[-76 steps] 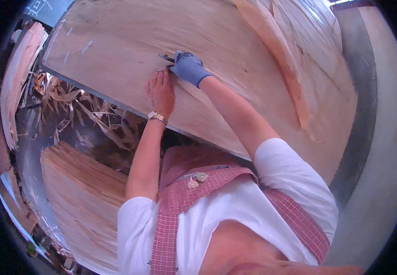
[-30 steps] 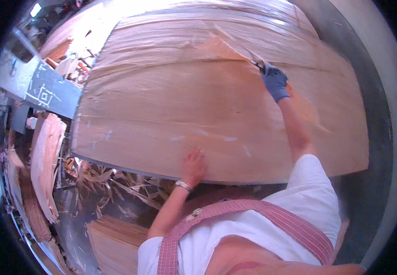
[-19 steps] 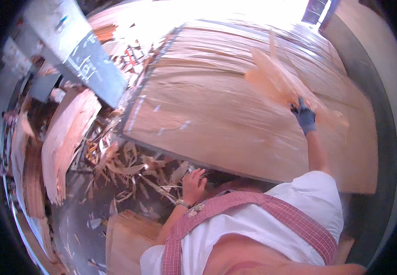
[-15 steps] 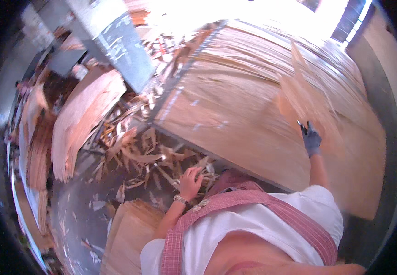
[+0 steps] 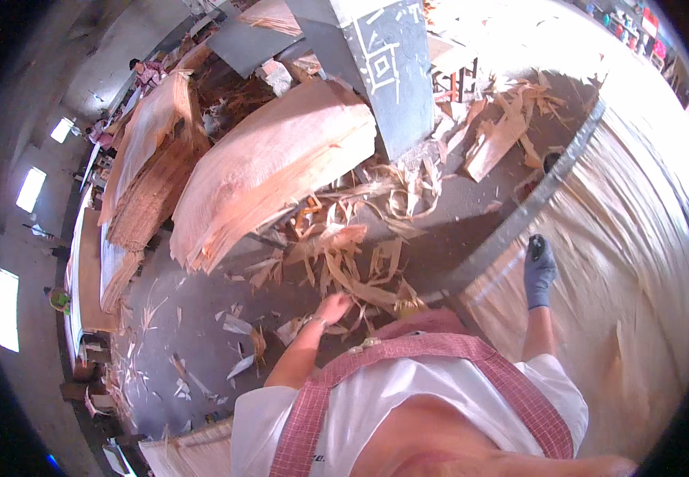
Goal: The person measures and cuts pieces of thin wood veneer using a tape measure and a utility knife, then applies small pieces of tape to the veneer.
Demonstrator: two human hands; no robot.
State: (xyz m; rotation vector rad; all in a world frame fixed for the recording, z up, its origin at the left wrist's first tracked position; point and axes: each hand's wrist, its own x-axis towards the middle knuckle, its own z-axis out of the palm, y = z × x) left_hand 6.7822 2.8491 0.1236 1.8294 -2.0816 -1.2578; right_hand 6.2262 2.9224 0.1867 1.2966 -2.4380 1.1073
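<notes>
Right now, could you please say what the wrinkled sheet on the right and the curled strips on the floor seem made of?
Wrinkled sheet: probably thin wood veneer, matte, judging by its pale tan colour and rippled surface.
Curled strips: likely raw veneer too, given their thin, ragged shapes.

- A broad, pale tan veneer sheet (image 5: 599, 286) lies flat along the right side of the frame, its surface rippled with long creases.
- A small dark tool (image 5: 537, 247), gripped and mostly hidden, sits right of centre, above the sheet's left part.
</notes>
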